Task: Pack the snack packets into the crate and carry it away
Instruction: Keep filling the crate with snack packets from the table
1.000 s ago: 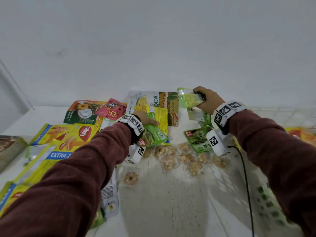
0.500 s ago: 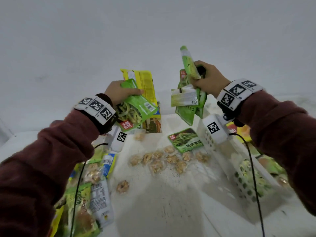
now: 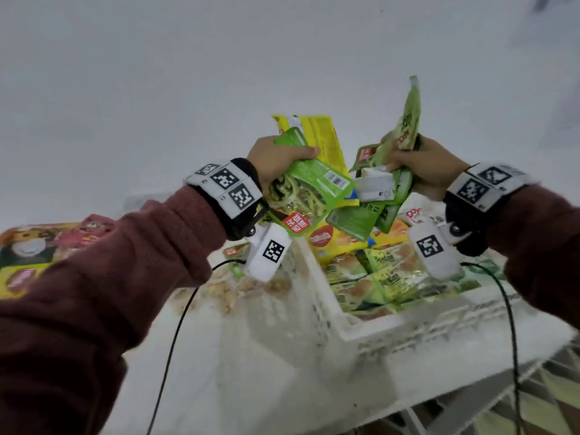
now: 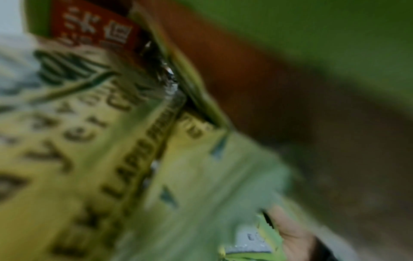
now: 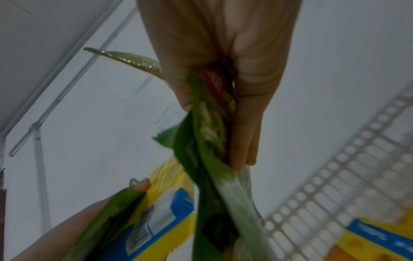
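My left hand [image 3: 276,158] grips a green snack packet [image 3: 310,189] together with a yellow one [image 3: 320,136], held up over the left edge of the white perforated crate [image 3: 361,328]. My right hand [image 3: 420,164] grips a bunch of green packets [image 3: 386,196] above the crate, one sticking upward. In the right wrist view my fingers [image 5: 241,123] pinch those green packets [image 5: 208,141]; the left hand's yellow packet [image 5: 165,204] shows below. The left wrist view is blurred, filled by packets [image 4: 111,159]. Several packets [image 3: 370,277] lie inside the crate.
The crate stands on a white table [image 3: 235,372] near its right front edge. Several small clear packs of nuts [image 3: 226,293] lie left of the crate. More large packets [image 3: 34,246] lie at the far left, partly hidden behind my left sleeve. A white wall rises behind.
Both hands have lifted their packets off the table and swung right, over the crate. The view has turned right, bringing the crate's inside into sight.
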The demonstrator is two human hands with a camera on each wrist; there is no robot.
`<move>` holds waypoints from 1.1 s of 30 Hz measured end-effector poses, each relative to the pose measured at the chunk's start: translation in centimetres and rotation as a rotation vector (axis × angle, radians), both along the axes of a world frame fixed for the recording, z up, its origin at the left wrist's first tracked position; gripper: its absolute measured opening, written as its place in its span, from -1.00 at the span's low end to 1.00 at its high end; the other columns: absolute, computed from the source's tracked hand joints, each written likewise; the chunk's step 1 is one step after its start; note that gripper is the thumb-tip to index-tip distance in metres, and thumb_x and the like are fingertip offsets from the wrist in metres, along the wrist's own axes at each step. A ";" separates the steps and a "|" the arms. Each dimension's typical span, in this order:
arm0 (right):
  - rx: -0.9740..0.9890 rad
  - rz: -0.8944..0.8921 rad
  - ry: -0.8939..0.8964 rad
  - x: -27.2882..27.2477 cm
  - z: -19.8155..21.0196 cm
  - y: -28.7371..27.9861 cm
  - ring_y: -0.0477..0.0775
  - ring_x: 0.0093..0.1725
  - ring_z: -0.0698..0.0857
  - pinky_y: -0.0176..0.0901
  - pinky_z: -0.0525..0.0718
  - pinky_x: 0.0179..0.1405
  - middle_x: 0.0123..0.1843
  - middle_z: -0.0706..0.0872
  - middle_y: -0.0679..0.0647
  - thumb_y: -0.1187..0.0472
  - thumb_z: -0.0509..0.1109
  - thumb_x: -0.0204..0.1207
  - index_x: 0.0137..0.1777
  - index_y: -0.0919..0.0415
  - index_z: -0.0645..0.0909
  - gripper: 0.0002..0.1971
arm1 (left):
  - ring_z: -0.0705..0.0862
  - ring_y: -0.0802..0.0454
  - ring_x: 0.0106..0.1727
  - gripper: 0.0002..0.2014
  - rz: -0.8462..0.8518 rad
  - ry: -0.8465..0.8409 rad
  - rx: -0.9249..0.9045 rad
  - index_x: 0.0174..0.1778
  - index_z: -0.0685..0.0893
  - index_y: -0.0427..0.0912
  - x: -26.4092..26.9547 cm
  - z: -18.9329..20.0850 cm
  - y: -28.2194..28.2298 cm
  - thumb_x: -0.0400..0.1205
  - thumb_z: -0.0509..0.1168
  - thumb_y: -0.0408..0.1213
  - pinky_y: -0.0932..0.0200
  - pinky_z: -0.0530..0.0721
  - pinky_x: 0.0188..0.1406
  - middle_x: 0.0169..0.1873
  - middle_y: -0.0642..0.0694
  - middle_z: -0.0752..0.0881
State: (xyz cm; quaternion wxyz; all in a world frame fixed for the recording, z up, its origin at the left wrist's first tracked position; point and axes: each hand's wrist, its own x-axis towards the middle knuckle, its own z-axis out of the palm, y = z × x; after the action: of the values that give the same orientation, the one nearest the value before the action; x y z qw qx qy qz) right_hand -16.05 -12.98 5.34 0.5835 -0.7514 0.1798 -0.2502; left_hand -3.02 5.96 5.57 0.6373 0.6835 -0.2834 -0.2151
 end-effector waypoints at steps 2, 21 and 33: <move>0.043 0.045 0.030 -1.1 -0.9 -2.0 0.11 -0.19 0.61 -0.10 0.69 -0.20 -0.20 0.61 0.12 0.57 0.15 0.46 -0.16 0.05 0.55 -0.63 | 0.75 -0.14 -0.19 -0.81 0.019 -0.006 0.045 -0.26 0.65 -0.22 -1.6 -0.2 -2.2 0.39 0.54 -0.29 -0.12 0.73 0.08 -0.15 -0.27 0.77; -0.173 0.691 0.694 -4.3 -3.5 -12.6 0.00 -0.25 0.74 -0.20 0.76 -0.27 -0.19 0.72 0.17 0.33 0.69 -0.11 0.04 0.25 0.69 -0.39 | 0.69 -0.04 -0.25 -0.69 -0.283 -0.159 0.725 0.00 0.67 -0.27 -7.8 -1.9 -11.4 0.51 0.42 -0.10 0.11 0.67 -0.01 -0.20 -0.13 0.74; -1.120 0.781 1.403 -4.2 -2.6 -14.3 0.05 0.57 0.26 -0.18 0.45 0.38 0.63 0.14 0.01 0.46 0.44 0.41 0.62 0.16 0.08 -0.15 | 0.05 -0.04 0.65 -0.17 -0.663 -0.575 1.339 0.65 -0.10 -0.09 -11.1 -5.5 -14.9 0.59 0.06 0.25 0.00 0.02 0.59 0.65 -0.09 -0.01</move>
State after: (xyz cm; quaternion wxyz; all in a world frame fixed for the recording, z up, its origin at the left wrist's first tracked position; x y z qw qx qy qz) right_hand -20.22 -27.26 2.70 -0.0552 -0.9046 0.0796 0.4151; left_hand -14.12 -8.95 0.12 -0.1035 0.8299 -0.4357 -0.3329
